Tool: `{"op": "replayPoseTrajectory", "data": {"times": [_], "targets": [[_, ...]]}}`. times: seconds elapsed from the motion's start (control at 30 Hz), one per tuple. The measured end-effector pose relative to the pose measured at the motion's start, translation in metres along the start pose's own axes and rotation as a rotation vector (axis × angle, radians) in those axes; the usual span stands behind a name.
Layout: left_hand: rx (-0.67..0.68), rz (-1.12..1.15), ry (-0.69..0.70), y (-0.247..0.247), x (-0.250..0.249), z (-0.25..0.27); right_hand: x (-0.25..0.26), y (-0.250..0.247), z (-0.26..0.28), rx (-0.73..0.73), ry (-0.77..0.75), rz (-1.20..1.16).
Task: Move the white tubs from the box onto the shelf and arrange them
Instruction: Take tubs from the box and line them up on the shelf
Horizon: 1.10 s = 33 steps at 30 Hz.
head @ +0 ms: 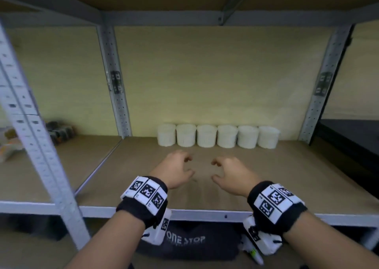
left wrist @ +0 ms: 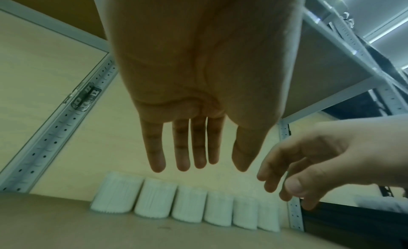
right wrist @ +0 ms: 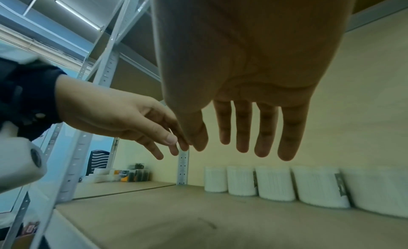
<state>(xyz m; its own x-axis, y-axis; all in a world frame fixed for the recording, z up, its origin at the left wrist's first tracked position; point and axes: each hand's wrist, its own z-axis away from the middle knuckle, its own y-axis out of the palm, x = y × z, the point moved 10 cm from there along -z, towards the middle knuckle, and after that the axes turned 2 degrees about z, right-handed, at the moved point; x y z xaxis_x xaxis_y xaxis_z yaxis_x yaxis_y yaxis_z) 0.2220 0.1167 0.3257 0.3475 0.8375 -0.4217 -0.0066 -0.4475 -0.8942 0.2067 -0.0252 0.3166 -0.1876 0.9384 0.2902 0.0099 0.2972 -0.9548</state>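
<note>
While six white tubs [head: 217,135] stood in a row at the shelf [head: 287,176] back, we held left hand [head: 177,169] and right hand [head: 232,173] empty, fingers relaxed.

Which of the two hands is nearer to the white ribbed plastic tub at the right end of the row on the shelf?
Right. The right hand hovers in front of the row, left of that white ribbed plastic tub; the left hand is farther left. Both are empty.

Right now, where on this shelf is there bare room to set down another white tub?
The back row of six white tubs stands edge to edge, so no gap there. Bare board lies left of the row up to the rear post, right of it toward the other post, and across the shelf front, below the empty left hand and right hand.
</note>
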Motion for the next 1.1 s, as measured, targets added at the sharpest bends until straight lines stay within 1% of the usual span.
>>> {"op": "replayPoseTrajectory", "data": {"times": [0.13,0.27,0.43,0.53,0.63,0.73,0.8,0.9,0.93,0.97,1.0,1.03,1.07,1.1], "targets": [[0.065,0.024,-0.013,0.021,-0.010,0.042,0.008,0.014,0.037,0.011,0.011,-0.034],[0.159,0.088,-0.080,0.058,-0.005,0.075,0.004,0.042,0.066,0.046,0.050,-0.063],[0.324,0.106,-0.182,0.130,0.013,0.101,-0.013,0.111,0.091,0.160,0.086,-0.096],[0.465,0.074,-0.214,0.188,0.027,0.115,-0.027,0.159,0.098,0.270,0.102,-0.101],[0.579,0.052,-0.268,0.241,0.048,0.129,-0.040,0.202,0.102,0.360,0.119,-0.099],[0.685,0.001,-0.314,0.296,0.073,0.140,-0.052,0.245,0.106,0.479,0.126,-0.075],[0.735,-0.019,-0.334,0.331,0.095,0.147,-0.057,0.269,0.107,0.529,0.132,-0.063],[0.798,-0.009,-0.409,0.393,0.136,0.157,-0.063,0.302,0.112,0.608,0.165,-0.055],[0.837,0.007,-0.439,0.403,0.142,0.163,-0.065,0.313,0.115,0.636,0.173,-0.049],[0.862,-0.008,-0.459,0.430,0.161,0.168,-0.068,0.324,0.118,0.664,0.177,-0.042],[0.890,-0.011,-0.450,0.459,0.181,0.173,-0.070,0.335,0.122,0.688,0.178,-0.034],[0.893,-0.022,-0.446,0.478,0.197,0.178,-0.072,0.346,0.126,0.707,0.179,-0.024],[0.914,-0.052,-0.478,0.480,0.203,0.187,-0.075,0.357,0.131,0.722,0.182,-0.013],[0.914,-0.075,-0.488,0.467,0.199,0.196,-0.078,0.368,0.136,0.740,0.191,-0.003]]}}
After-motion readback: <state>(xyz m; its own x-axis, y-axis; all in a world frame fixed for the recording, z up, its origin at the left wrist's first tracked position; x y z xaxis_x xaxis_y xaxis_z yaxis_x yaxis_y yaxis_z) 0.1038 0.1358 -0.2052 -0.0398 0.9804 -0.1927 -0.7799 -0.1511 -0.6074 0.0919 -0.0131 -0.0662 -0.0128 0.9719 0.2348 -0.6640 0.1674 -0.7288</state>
